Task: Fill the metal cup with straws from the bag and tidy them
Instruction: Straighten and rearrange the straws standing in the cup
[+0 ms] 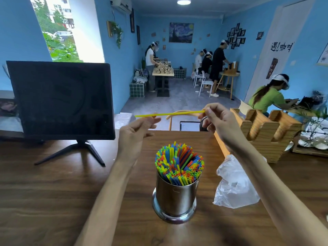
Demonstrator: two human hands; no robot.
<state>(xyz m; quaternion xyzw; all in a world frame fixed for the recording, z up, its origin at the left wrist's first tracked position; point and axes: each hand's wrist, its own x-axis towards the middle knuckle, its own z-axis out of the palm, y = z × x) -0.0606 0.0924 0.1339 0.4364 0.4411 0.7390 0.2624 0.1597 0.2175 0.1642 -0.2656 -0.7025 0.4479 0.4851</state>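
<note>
A shiny metal cup [174,199] stands on the wooden table [53,192] in front of me, packed with several upright straws [179,163] in red, blue, green and yellow. One yellow straw [174,113] lies level in the air above and beyond the cup. My left hand [136,128] pinches its left part and my right hand [218,118] pinches its right end. A crumpled clear plastic bag [234,185] lies on the table right of the cup, partly under my right forearm.
A dark monitor [60,100] on a stand fills the table's left. A wooden holder [264,132] sits at the right, with glassware on a rack [312,141] beyond. Several people work at tables farther back in the blue room.
</note>
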